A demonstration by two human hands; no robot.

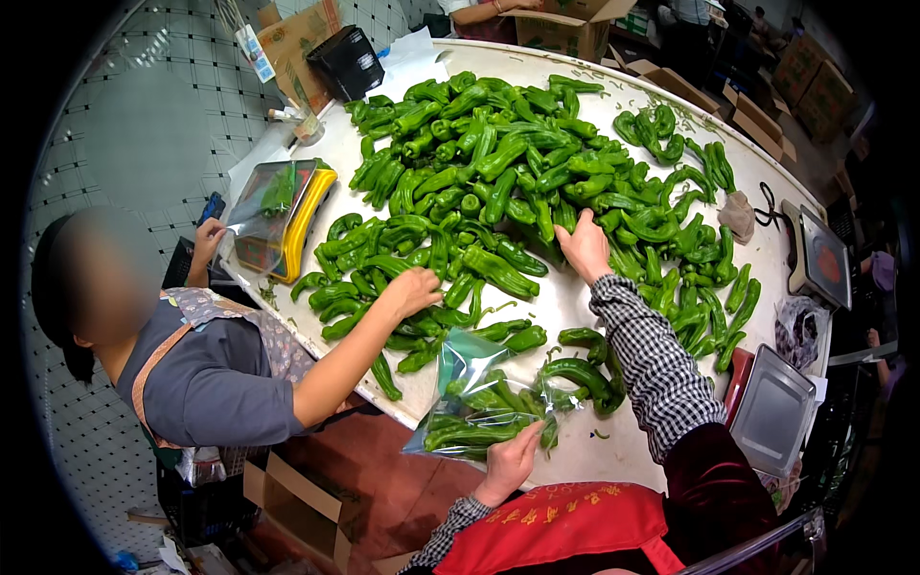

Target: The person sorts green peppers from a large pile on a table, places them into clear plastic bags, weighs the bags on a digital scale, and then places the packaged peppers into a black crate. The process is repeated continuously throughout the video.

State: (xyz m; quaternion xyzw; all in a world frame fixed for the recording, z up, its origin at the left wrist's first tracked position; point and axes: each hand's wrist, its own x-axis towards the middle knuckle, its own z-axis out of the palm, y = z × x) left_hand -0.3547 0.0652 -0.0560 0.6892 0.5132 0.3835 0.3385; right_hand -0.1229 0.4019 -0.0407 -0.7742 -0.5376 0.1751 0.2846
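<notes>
My left hand holds the open edge of a clear plastic bag that lies near the table's front edge with several long green peppers inside. Further up, my right hand reaches into the large pile of green peppers; its fingertips touch peppers, and whether it grips one I cannot tell. A few curled green peppers lie just right of the bag. Both my forearms wear black-and-white checked sleeves.
At the left a co-worker reaches one hand into the peppers and holds a clear bag on a yellow scale. A metal-tray scale and another scale stand on the right. An open cardboard box is below the table edge.
</notes>
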